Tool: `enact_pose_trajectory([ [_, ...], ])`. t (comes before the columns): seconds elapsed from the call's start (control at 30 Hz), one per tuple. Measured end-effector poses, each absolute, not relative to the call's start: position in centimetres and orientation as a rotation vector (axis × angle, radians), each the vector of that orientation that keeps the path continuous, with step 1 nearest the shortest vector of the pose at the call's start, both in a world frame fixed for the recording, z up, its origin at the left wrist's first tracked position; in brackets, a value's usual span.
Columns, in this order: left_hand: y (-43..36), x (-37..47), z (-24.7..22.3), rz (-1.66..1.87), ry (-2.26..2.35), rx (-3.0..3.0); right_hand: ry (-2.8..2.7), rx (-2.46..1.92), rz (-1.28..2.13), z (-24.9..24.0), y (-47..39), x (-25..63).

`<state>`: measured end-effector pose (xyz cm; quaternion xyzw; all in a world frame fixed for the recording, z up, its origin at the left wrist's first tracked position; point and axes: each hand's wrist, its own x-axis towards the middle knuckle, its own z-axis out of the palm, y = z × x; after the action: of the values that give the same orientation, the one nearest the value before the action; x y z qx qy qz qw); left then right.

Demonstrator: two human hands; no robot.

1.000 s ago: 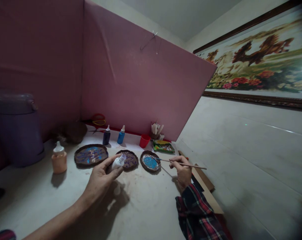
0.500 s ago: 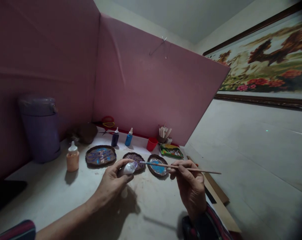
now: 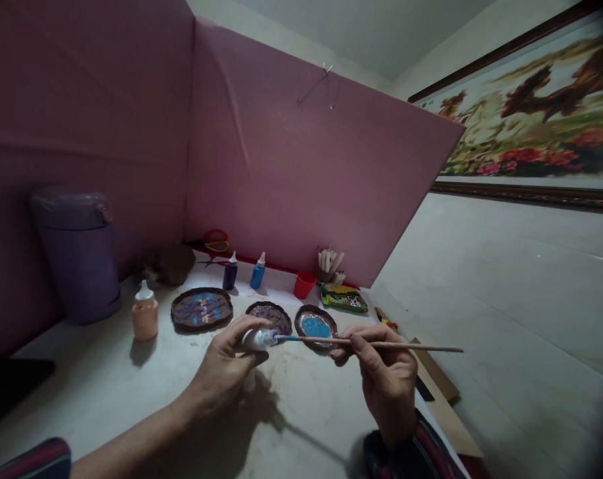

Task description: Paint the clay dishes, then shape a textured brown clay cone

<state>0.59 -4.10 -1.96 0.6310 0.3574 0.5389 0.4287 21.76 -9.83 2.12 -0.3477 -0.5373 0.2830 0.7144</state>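
Note:
A small white bottle (image 3: 259, 339) lies tilted in my left hand (image 3: 229, 362), its mouth turned to the right. My right hand (image 3: 383, 372) pinches a long thin paintbrush (image 3: 401, 345) that lies nearly level. The brush's tip meets the bottle's mouth; whether it is inside cannot be made out. Behind the hands are three dark-rimmed pieces: a large one with blue and purple paint (image 3: 202, 309), a smaller purplish one (image 3: 270, 315) partly hidden by my left hand and the bottle, and one with a light blue centre (image 3: 315, 324).
An orange bottle (image 3: 145, 313) and a purple container (image 3: 79, 266) stand at the left. Farther back are a dark bottle (image 3: 230, 273), a blue bottle (image 3: 257, 273), red-handled scissors (image 3: 216, 241), a red cup (image 3: 304, 285), a green packet (image 3: 344, 299) and a holder with sticks (image 3: 327, 269).
My right hand has moved slightly right and down with the brush. The brush tip now reaches the bottle's mouth, and the bottle lies more level.

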Motion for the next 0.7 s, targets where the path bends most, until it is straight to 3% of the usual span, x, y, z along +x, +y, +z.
enact_pose_trajectory([
  [0.37,-4.2,0.6,-1.9,1.433,0.867,1.755,-1.260,-0.900,0.496,2.4,-10.9,20.5],
  [0.7,-3.9,0.4,-2.7,1.533,0.937,1.856,-0.866,-0.897,0.742,1.6,-10.1,19.3],
])
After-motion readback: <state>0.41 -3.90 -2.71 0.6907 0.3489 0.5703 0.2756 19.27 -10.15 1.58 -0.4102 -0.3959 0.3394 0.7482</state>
